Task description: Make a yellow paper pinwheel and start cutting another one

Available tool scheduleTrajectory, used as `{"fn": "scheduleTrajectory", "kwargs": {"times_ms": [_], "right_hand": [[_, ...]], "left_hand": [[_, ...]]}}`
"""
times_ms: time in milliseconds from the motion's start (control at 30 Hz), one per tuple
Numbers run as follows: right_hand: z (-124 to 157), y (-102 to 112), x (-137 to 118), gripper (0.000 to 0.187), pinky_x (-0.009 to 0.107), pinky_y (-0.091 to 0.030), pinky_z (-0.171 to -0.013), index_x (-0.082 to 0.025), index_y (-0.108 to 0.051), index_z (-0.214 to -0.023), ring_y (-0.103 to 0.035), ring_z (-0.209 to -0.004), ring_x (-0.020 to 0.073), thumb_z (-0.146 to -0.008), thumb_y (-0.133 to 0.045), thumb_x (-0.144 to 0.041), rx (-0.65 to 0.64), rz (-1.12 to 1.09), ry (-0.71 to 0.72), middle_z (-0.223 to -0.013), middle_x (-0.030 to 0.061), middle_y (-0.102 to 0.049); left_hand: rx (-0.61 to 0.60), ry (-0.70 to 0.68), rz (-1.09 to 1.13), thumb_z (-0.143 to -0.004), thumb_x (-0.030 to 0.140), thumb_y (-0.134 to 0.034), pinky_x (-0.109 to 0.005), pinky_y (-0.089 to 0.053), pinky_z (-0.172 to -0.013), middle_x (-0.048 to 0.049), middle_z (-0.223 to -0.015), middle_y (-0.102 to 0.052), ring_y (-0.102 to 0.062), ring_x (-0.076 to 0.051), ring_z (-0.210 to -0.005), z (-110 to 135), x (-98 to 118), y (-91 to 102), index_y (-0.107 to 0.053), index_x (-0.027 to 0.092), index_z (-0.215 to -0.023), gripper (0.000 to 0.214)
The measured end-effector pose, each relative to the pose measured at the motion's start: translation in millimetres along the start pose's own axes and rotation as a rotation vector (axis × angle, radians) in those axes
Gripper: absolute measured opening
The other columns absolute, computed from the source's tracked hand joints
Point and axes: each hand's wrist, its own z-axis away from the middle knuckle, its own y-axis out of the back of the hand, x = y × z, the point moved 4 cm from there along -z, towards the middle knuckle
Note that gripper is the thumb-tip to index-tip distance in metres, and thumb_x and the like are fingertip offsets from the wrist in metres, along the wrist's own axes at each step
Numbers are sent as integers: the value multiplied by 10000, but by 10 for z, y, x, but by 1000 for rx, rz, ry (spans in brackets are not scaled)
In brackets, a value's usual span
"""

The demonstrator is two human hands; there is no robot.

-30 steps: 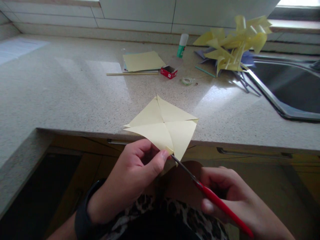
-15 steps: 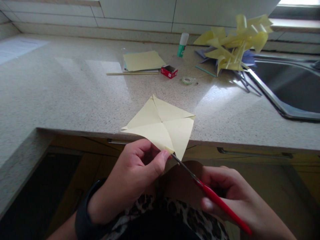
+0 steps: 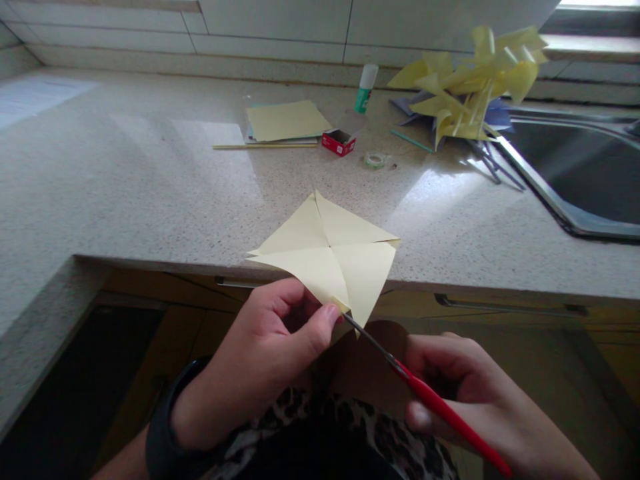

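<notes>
A pale yellow paper square (image 3: 327,257) with crossing diagonal creases is held in the air over the counter's front edge. My left hand (image 3: 270,353) pinches its near corner between thumb and fingers. My right hand (image 3: 470,400) is wrapped round red-handled scissors (image 3: 430,400). The blade tips meet the paper's near corner along a crease, right beside my left thumb.
On the speckled countertop (image 3: 150,187) lie a stack of yellow sheets (image 3: 285,121), a thin stick (image 3: 265,147), a small red box (image 3: 339,142), a tape roll (image 3: 375,160) and a glue stick (image 3: 365,89). A heap of yellow pinwheels (image 3: 470,87) sits beside the steel sink (image 3: 575,173).
The paper dipped slightly to the left and came back up to the right. The scissors stay at the same corner. Both hands have barely shifted.
</notes>
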Motion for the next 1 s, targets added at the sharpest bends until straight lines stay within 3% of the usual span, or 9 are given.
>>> {"fn": "scheduleTrajectory", "kwargs": {"times_ms": [300,433,567,767,1000], "right_hand": [[0,-32,21,473,235,-345,-507,-198,-517,-639,-435,-585,121,-767,-775,-573,-11,-23,-6,-646,-14,-493],[-26,-170,85,510,233,-351,-503,-200,-501,-664,-437,-595,126,-769,-739,-638,46,-81,28,-655,-8,-492],[-54,-338,140,522,234,-321,-488,-199,-496,-662,-401,-572,118,-776,-722,-656,143,-108,98,-624,-16,-467],[-58,-403,145,476,245,-318,-518,-204,-498,-665,-411,-590,124,-847,-688,-601,189,-23,182,-610,-22,-473],[-31,-378,87,481,240,-292,-493,-204,-507,-645,-389,-551,108,-858,-691,-593,260,130,221,-572,-40,-464]], "left_hand": [[40,5,45,-877,324,-685,-196,-435,-534,-13,-681,-672,-554,-123,-608,13,7,-25,-717,174,-763,191],[126,-15,150,-877,315,-709,-182,-428,-526,-7,-657,-664,-549,-111,-596,43,-16,-85,-709,171,-734,202],[244,-46,341,-883,299,-729,-150,-373,-488,48,-553,-539,-422,-63,-514,59,-63,-147,-668,164,-687,246],[277,-57,456,-897,297,-729,-152,-367,-489,60,-565,-487,-400,-65,-527,45,-89,-189,-688,172,-751,196],[314,-95,393,-898,294,-721,-174,-381,-489,44,-569,-496,-422,-79,-532,57,-96,-174,-665,171,-706,234]]}}
